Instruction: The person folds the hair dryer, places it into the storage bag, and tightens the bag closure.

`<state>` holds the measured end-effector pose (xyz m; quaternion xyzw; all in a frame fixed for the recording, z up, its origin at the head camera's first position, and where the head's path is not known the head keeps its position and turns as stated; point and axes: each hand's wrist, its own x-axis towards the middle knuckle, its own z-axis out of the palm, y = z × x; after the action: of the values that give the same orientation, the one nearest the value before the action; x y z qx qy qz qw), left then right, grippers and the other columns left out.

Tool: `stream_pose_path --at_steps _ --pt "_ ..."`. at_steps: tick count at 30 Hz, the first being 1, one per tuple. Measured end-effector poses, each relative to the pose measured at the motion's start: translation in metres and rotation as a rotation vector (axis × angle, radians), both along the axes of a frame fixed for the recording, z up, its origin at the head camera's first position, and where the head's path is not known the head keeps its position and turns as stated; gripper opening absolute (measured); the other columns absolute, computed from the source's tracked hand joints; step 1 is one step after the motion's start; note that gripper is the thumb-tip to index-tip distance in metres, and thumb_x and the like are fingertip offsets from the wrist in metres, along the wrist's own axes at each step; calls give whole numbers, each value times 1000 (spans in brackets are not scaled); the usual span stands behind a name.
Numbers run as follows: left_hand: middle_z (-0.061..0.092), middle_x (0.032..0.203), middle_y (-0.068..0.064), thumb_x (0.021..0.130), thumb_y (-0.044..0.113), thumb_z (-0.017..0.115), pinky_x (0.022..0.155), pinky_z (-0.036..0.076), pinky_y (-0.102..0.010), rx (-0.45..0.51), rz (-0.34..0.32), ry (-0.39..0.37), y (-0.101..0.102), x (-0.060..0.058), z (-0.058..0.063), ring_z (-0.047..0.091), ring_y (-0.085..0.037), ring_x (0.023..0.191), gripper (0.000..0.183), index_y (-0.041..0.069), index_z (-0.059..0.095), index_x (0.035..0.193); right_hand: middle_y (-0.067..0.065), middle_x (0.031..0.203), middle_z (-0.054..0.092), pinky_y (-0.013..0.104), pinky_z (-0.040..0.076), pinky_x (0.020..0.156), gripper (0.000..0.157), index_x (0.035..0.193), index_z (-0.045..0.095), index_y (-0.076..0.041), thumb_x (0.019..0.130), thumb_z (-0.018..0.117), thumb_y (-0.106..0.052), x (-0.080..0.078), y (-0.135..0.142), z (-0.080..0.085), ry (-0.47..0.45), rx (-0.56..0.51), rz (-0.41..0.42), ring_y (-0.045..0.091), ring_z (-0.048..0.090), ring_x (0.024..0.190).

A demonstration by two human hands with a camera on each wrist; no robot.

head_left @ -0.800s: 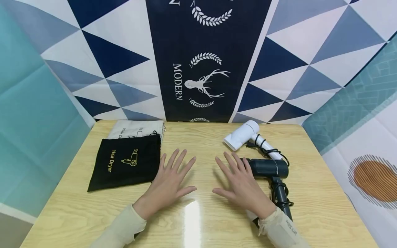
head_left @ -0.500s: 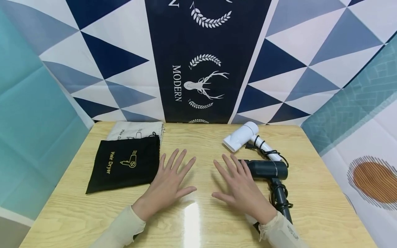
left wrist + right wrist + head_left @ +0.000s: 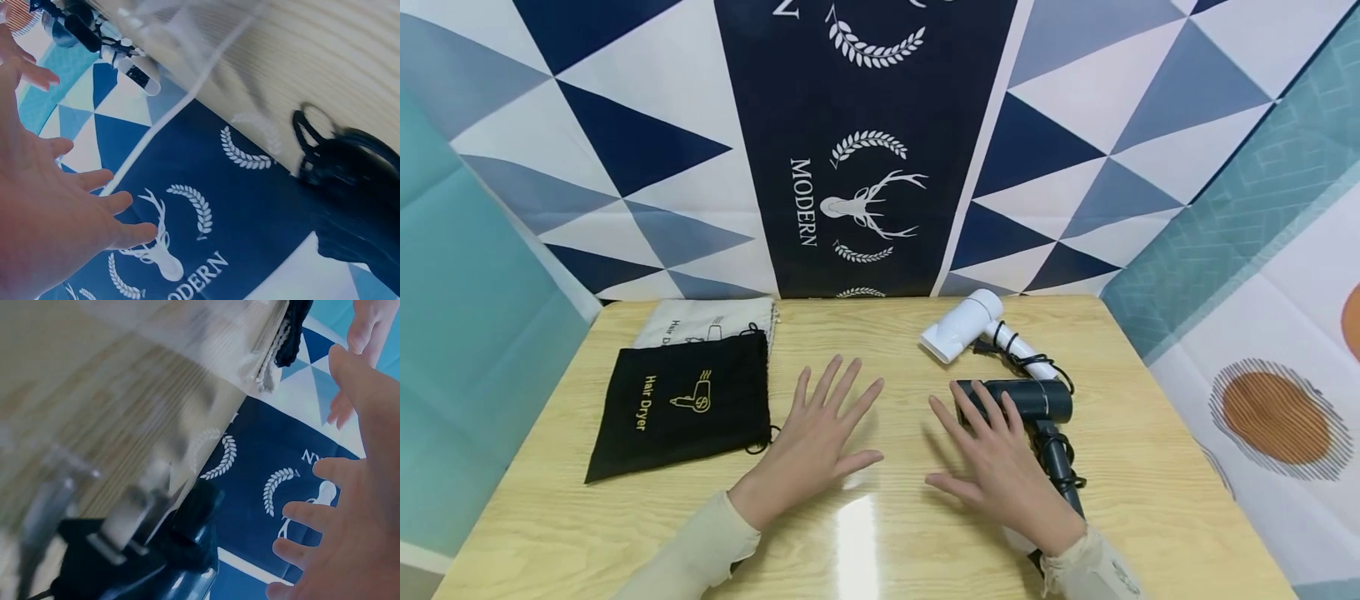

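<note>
My left hand (image 3: 808, 454) is held palm down over the table with fingers spread, holding nothing. Just left of it lies a black drawstring pouch (image 3: 681, 408) printed "Hair Dryer", also seen as a dark pouch (image 3: 356, 194) in the left wrist view. It partly covers a white pouch (image 3: 658, 321). My right hand (image 3: 1003, 483), spread the same way, grips nothing. Its fingertips overlap the nozzle end of a black hair dryer (image 3: 1037, 400) in the head view; I cannot tell whether they touch. Behind that lies a white hair dryer (image 3: 958, 327), its cord wound around the handle.
Under my right wrist, a white and black item (image 3: 1021, 542) is mostly hidden. The wooden table (image 3: 880, 333) ends at a patterned backdrop (image 3: 857, 150). Fabric walls (image 3: 467, 358) stand at both sides.
The head view has turned a little to the right, so the pouches and dryers sit further left in it. Both hands have shifted slightly right over the table, still spread.
</note>
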<state>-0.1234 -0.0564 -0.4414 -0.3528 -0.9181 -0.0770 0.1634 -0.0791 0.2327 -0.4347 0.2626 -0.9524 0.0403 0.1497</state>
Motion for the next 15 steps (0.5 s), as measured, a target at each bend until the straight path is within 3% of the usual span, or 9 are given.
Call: stream_pose_path --at_steps 4,11,15 --pt "13 165 -13 91 67 54 115 9 -66 -11 -16 -20 8 -1 2 6 -37 152 87 27 20 160 14 159 31 68 26 108 95 157 31 -22 83 59 -74 6 7 0 0 -2 -13 43 26 144" --pt "12 165 -13 93 67 51 115 14 -66 -25 -48 -16 22 -1 3 11 -38 151 84 26 22 160 14 158 33 66 37 102 96 158 29 -21 82 72 -61 20 18 2 -67 -50 -74 43 33 141" --pt "18 164 -15 94 64 52 115 15 -65 -23 -79 -36 30 1 5 12 -37 151 80 25 26 159 15 145 50 59 45 96 86 158 29 -22 88 71 -51 27 25 6 -76 -134 -98 36 51 128"
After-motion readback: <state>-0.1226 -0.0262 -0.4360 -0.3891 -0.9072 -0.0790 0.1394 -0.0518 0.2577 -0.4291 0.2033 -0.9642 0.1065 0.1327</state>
